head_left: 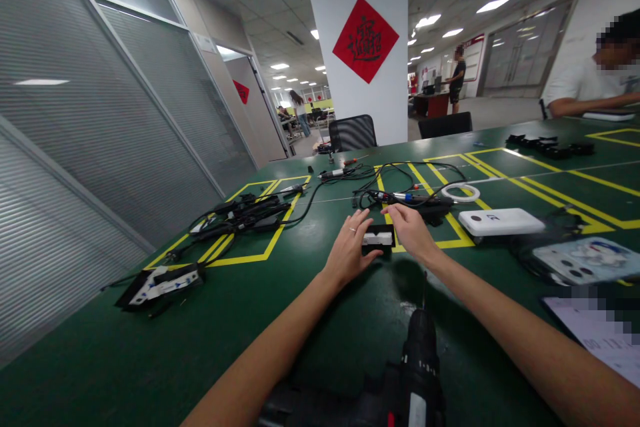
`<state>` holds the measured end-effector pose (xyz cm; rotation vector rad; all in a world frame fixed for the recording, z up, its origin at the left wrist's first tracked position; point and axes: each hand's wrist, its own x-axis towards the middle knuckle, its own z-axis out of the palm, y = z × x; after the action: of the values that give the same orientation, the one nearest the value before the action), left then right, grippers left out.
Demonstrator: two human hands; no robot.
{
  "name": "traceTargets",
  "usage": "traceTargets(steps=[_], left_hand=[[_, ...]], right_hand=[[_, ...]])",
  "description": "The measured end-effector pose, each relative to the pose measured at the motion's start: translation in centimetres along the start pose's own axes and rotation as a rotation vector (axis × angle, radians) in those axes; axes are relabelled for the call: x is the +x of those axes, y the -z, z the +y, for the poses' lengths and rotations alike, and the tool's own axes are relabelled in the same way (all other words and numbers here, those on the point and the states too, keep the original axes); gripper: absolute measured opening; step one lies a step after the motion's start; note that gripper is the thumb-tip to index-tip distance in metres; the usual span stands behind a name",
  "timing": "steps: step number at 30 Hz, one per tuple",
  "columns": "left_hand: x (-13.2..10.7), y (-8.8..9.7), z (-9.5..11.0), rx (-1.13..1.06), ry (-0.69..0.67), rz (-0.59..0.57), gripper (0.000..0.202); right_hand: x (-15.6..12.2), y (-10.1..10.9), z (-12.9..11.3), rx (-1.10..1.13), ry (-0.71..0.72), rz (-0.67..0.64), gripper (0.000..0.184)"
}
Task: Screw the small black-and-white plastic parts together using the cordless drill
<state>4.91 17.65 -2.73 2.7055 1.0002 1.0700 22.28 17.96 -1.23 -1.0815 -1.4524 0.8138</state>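
Note:
A small black open case (393, 236) with a white part (379, 239) inside lies on the table between my hands. My left hand (347, 247) grips its left side, the thumb along the near edge and the fingers over the far edge; a ring shows on one finger. At the right side of the case is my right hand (411, 230), its fingertips pinched together. Whatever they hold is too small or hidden to name. Closer to me, between my forearms, a black power drill (420, 353) lies with its thin bit pointing away toward the case.
Left on the green table (240, 333) are a heap of black cables (250, 213) and a black-and-white part (163, 283). Behind my hands lie corded tools (410, 199) and a white ring (461, 193). Rightward are a white power bank (500, 221), a phone (587, 259) and a seated person (580, 83).

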Motion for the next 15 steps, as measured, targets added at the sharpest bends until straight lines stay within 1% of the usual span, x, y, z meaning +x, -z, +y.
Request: traceTargets(steps=[1,2,4,6,9,11,13,15], left_hand=[[0.1,-0.1,-0.4,-0.005,0.027,-0.012,0.062],[0.2,-0.2,-0.8,-0.015,0.054,-0.025,0.056],[0.4,-0.5,-1.5,-0.044,0.108,-0.049,0.045],[0.4,-0.6,-1.8,-0.073,0.166,-0.067,0.036],[0.3,-0.5,-2.0,-0.114,0.238,-0.113,0.031],[0.3,-0.5,-1.9,-0.133,0.277,-0.156,0.031],[0.5,-0.4,-1.9,-0.139,0.319,-0.185,0.036],[0.7,-0.1,-1.8,-0.131,0.367,-0.198,0.045]], right_hand=[[-0.1,0.6,0.5,-0.140,0.069,0.038,0.038],[-0.2,1.2,1.0,-0.257,0.109,0.026,0.035],[-0.5,1.8,2.0,-0.419,0.150,-0.083,0.031],[-0.8,1.9,2.8,-0.487,0.180,-0.176,0.031],[-0.7,1.4,3.5,-0.467,0.181,-0.210,0.020],[-0.6,1.0,3.6,-0.397,0.149,-0.201,0.020],[-0.3,0.7,3.4,-0.299,0.117,-0.164,0.021],[-0.1,0.8,3.1,-0.173,0.085,-0.093,0.023]])
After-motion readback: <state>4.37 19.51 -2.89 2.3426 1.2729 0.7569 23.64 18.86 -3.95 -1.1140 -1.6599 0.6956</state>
